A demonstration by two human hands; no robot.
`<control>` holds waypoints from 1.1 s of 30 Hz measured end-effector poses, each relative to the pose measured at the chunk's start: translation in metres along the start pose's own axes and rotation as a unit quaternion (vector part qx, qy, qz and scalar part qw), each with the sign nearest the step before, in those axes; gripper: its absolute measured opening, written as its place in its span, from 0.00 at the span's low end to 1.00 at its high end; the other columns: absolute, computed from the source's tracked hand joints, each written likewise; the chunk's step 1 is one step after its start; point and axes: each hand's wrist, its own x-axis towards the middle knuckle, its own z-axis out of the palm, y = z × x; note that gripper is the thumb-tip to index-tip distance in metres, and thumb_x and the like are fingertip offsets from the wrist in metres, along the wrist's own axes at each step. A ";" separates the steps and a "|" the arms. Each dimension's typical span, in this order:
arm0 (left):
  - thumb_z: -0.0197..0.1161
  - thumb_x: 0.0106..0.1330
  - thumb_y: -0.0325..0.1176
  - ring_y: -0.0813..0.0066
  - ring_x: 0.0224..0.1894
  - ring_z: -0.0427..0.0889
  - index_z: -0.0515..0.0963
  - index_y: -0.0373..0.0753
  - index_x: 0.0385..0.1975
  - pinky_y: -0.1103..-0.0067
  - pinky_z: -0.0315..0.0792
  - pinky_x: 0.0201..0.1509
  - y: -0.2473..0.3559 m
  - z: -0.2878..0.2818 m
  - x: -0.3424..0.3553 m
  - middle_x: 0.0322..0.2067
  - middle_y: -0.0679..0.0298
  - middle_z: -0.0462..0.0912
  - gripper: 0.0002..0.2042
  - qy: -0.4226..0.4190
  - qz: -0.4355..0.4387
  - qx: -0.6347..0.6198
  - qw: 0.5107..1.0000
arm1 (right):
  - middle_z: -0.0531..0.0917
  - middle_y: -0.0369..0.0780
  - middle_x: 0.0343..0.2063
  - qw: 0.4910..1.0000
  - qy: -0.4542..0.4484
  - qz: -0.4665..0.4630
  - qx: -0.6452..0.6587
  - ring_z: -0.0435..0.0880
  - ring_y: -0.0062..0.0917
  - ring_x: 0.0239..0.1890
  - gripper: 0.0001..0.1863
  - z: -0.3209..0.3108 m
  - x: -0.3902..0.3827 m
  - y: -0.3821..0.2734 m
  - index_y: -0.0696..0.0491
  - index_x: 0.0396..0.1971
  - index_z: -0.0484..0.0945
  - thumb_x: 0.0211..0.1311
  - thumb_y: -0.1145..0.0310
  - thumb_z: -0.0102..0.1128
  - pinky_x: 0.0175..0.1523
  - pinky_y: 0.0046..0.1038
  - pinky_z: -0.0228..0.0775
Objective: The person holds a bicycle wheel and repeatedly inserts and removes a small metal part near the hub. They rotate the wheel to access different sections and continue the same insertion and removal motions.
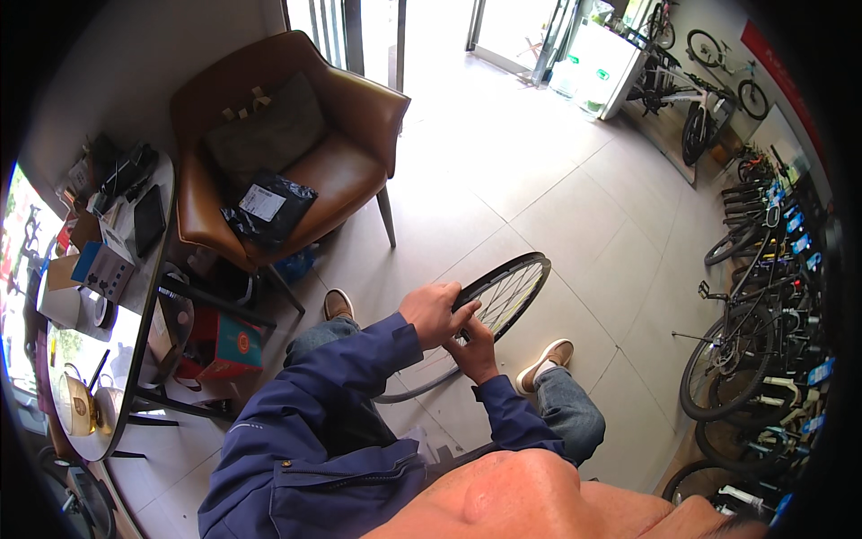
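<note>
A bicycle wheel (530,296) with thin spokes and a black rim is held upright, tilted, between my legs and reaches down toward the tiled floor. My left hand (433,314) is closed on the upper near part of the rim, fingers wrapped over it. Just below and to its right, my right hand (473,350) grips the wheel at the same part of the rim, with its fingertips partly hidden by my left hand. The wheel's lower left part runs behind my hands and sleeves.
A brown armchair (346,153) with a cushion and black package stands ahead left. A cluttered oval table (126,395) is at left, with a red box (224,337) below. Bicycles (736,359) line the right side. Tiled floor (593,234) stretches toward a glass doorway (489,45).
</note>
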 end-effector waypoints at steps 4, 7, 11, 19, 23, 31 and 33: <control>0.64 0.79 0.58 0.37 0.38 0.86 0.79 0.33 0.33 0.54 0.79 0.42 0.001 -0.003 0.000 0.31 0.43 0.86 0.28 -0.005 -0.016 0.011 1.000 | 0.90 0.43 0.36 0.999 0.017 0.023 -0.029 0.87 0.35 0.34 0.24 0.003 -0.001 -0.003 0.55 0.52 0.85 0.58 0.66 0.86 0.42 0.34 0.79; 0.65 0.77 0.59 0.37 0.37 0.86 0.80 0.34 0.32 0.55 0.79 0.42 0.003 -0.007 0.000 0.31 0.44 0.86 0.28 -0.032 -0.023 0.028 0.999 | 0.90 0.44 0.37 0.997 0.029 0.034 -0.057 0.91 0.38 0.37 0.25 0.004 -0.003 -0.003 0.55 0.54 0.84 0.59 0.67 0.85 0.44 0.35 0.81; 0.66 0.77 0.59 0.41 0.41 0.87 0.83 0.35 0.35 0.57 0.81 0.45 0.008 -0.008 -0.003 0.36 0.47 0.87 0.26 -0.041 -0.028 0.028 0.998 | 0.91 0.45 0.39 0.993 0.047 0.019 -0.104 0.93 0.42 0.41 0.21 0.006 -0.008 -0.003 0.55 0.54 0.84 0.62 0.71 0.80 0.45 0.36 0.82; 0.73 0.74 0.49 0.44 0.46 0.87 0.86 0.34 0.46 0.61 0.82 0.52 -0.002 0.002 -0.004 0.46 0.50 0.86 0.20 0.007 0.054 -0.035 0.998 | 0.84 0.49 0.25 0.998 0.022 0.057 -0.016 0.84 0.41 0.26 0.19 -0.005 -0.003 -0.001 0.59 0.42 0.85 0.82 0.55 0.64 0.34 0.38 0.74; 0.72 0.74 0.49 0.44 0.47 0.87 0.86 0.35 0.46 0.59 0.82 0.51 -0.006 0.007 -0.002 0.43 0.49 0.87 0.20 -0.005 0.022 -0.074 0.997 | 0.81 0.49 0.23 0.996 0.026 0.080 -0.021 0.82 0.38 0.24 0.25 -0.006 -0.002 -0.001 0.60 0.39 0.84 0.85 0.49 0.60 0.32 0.39 0.72; 0.70 0.76 0.52 0.43 0.45 0.87 0.85 0.34 0.39 0.58 0.81 0.47 0.003 0.003 -0.004 0.38 0.48 0.87 0.22 0.011 0.016 -0.010 1.000 | 0.89 0.46 0.33 0.998 -0.023 0.022 0.057 0.87 0.34 0.32 0.20 -0.009 -0.001 0.000 0.59 0.49 0.86 0.74 0.56 0.74 0.39 0.35 0.77; 0.68 0.76 0.54 0.42 0.43 0.87 0.84 0.34 0.38 0.58 0.81 0.46 0.004 0.000 -0.004 0.37 0.47 0.87 0.24 0.005 -0.014 -0.014 1.000 | 0.90 0.45 0.37 0.999 -0.039 0.004 0.029 0.88 0.34 0.34 0.20 -0.009 -0.001 -0.002 0.58 0.52 0.86 0.68 0.61 0.79 0.42 0.35 0.78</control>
